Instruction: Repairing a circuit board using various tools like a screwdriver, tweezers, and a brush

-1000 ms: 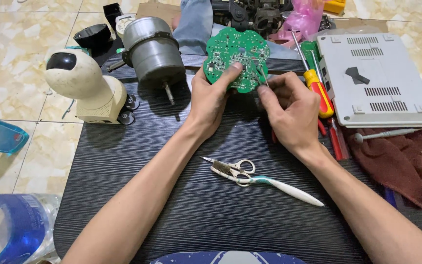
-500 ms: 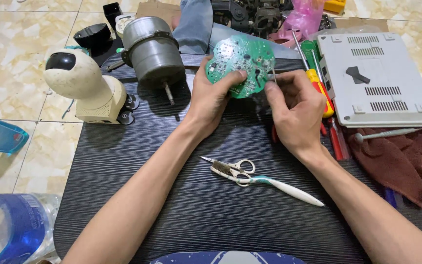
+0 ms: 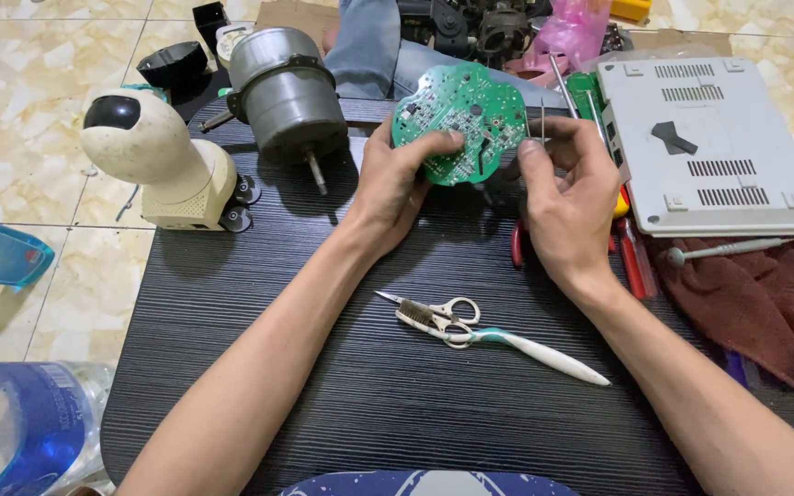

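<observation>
My left hand (image 3: 395, 188) grips the lower left edge of a round green circuit board (image 3: 463, 119), holding it tilted up above the black table (image 3: 342, 367). My right hand (image 3: 567, 197) is just right of the board and pinches a thin metal pin (image 3: 543, 121) that stands upright between thumb and fingers. Small scissors (image 3: 434, 313) and a white toothbrush (image 3: 516, 344) lie on the table between my forearms.
A grey motor (image 3: 287, 92) and a white dome camera (image 3: 153, 156) stand at the back left. A grey plastic box (image 3: 705, 142) rests on a dark red cloth (image 3: 746, 294) at right, with red-handled tools (image 3: 631, 262) beside it. A blue water bottle (image 3: 11, 432) lies at bottom left.
Both hands have lifted the board slightly away from the table and tilted it. The right hand shifted from the board's edge to holding the thin pin upright beside it.
</observation>
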